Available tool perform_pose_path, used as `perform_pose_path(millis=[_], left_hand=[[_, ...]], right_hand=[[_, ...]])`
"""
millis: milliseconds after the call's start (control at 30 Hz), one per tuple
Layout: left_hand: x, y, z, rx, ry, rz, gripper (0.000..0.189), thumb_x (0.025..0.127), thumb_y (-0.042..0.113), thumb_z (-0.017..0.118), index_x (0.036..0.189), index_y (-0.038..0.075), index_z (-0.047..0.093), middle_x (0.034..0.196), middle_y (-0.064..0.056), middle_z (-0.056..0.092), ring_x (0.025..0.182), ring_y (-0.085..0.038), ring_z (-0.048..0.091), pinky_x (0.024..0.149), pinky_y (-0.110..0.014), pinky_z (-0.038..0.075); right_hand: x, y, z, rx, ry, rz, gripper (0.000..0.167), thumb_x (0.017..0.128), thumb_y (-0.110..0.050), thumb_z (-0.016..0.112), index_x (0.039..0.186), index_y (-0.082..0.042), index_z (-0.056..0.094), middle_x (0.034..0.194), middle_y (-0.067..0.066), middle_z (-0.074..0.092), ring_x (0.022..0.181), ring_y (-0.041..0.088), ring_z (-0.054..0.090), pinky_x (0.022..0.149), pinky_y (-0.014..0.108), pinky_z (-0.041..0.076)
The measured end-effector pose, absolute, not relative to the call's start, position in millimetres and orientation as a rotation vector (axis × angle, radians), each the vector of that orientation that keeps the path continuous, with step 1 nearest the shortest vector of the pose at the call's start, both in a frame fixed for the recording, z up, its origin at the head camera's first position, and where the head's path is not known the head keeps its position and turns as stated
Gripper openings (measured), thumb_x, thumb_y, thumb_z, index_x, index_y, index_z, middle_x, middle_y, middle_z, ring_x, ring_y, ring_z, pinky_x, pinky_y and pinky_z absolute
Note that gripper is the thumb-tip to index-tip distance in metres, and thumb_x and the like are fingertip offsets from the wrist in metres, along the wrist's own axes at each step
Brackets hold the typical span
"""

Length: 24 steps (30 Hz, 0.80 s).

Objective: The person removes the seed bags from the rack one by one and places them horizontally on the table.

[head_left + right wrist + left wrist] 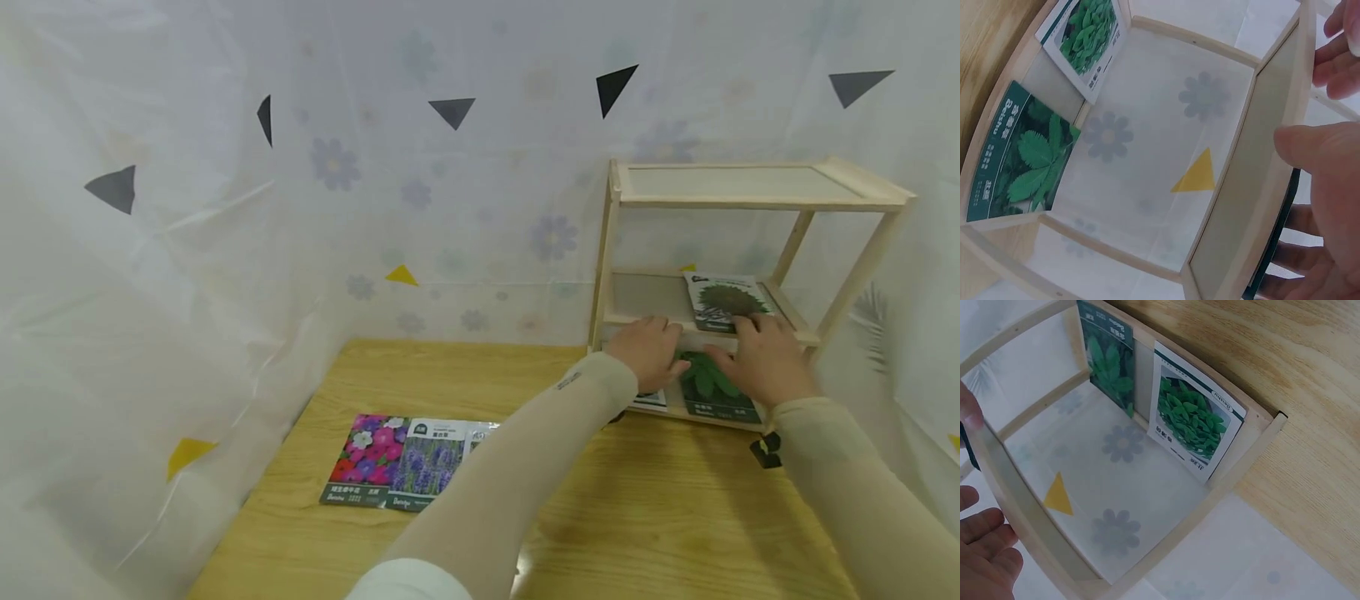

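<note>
Looks partway done: rack (765, 203) at 3 o'clock carries spiky-plant packet (723, 298) on middle shelf (648, 295), big-leaf packet (716, 390) and bushy-leaf packet (1190, 417) below. Pink-flower packet (367, 460), lavender packet (427, 467), third packet (477, 435) remain on table (637, 517), 7 o'clock; left forearm (498, 471) covers some. Right hand (771, 358), fingers spread, touches spiky-plant packet; left hand (649, 352) loose, holding nothing, half-blocks bushy-leaf packet.

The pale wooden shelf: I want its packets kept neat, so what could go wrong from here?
The right hand touches the white rectangular packet picturing a spiky plant near the front edge of the pale wooden shelf, so it might nudge it crooked. The left hand, close to the same shelf, might bump it and shift the dark-green rectangular leaf packet below.
</note>
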<state>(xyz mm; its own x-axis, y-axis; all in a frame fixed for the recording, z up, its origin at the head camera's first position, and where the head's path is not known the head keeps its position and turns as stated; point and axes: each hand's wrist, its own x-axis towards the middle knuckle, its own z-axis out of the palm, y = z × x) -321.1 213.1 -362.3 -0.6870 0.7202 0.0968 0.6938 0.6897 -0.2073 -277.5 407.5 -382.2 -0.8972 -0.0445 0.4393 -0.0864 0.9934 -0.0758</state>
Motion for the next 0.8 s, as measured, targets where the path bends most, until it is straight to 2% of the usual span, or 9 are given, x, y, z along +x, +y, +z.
perform_pose_path(millis=[133,233,400,600,700,800], left_hand=[[-320,213,-363,-1.152,-2.729,0.227,0.064,0.097,0.06,0.032,0.15,0.024,0.029,0.149,0.007,0.035,0.136,-0.006,0.032,0.112,-0.021,0.025],[-320,212,-363,-1.16,-2.715,0.228,0.064,0.097,0.059,0.031,0.151,0.023,0.028,0.149,0.007,0.035,0.136,-0.006,0.032,0.112,-0.021,0.025],[-321,211,-359,-1.179,-2.7,0.224,0.061,0.098,0.056,0.036,0.149,0.022,0.031,0.147,0.005,0.038,0.134,-0.007,0.035,0.11,-0.02,0.028],[-324,206,-352,-1.168,-2.708,0.243,0.063,0.098,0.051,0.041,0.152,0.02,0.025,0.151,0.005,0.032,0.137,-0.007,0.03,0.111,-0.019,0.025],[-326,204,-349,-1.155,-2.727,0.283,0.066,0.099,0.051,0.039,0.154,0.021,0.018,0.155,0.007,0.024,0.14,-0.006,0.024,0.113,-0.02,0.021],[-328,203,-347,-1.145,-2.746,0.322,0.067,0.099,0.052,0.039,0.155,0.023,0.015,0.157,0.009,0.018,0.142,-0.006,0.02,0.114,-0.022,0.019]], right_hand=[[-278,401,-380,0.083,-2.712,0.152,0.059,0.095,-0.032,0.059,0.126,0.016,0.046,0.121,0.044,0.041,0.108,0.061,0.039,0.091,0.071,0.032],[-279,396,-379,0.116,-2.695,0.182,0.045,0.097,-0.021,0.054,0.124,0.014,0.049,0.119,0.042,0.043,0.106,0.059,0.042,0.089,0.069,0.034],[-281,385,-380,0.234,-2.562,0.109,0.029,0.095,-0.008,0.057,0.116,0.011,0.056,0.11,0.038,0.052,0.095,0.057,0.051,0.083,0.066,0.04],[-285,370,-380,0.351,-2.497,0.088,0.027,0.091,-0.006,0.064,0.113,0.009,0.058,0.105,0.033,0.055,0.092,0.05,0.055,0.081,0.063,0.043],[-287,364,-378,0.354,-2.548,0.141,0.033,0.092,-0.011,0.064,0.117,0.009,0.056,0.113,0.033,0.052,0.099,0.05,0.052,0.083,0.063,0.042],[-291,362,-375,0.302,-2.613,0.185,0.047,0.092,-0.02,0.066,0.126,0.01,0.051,0.126,0.036,0.042,0.109,0.055,0.044,0.089,0.067,0.037]])
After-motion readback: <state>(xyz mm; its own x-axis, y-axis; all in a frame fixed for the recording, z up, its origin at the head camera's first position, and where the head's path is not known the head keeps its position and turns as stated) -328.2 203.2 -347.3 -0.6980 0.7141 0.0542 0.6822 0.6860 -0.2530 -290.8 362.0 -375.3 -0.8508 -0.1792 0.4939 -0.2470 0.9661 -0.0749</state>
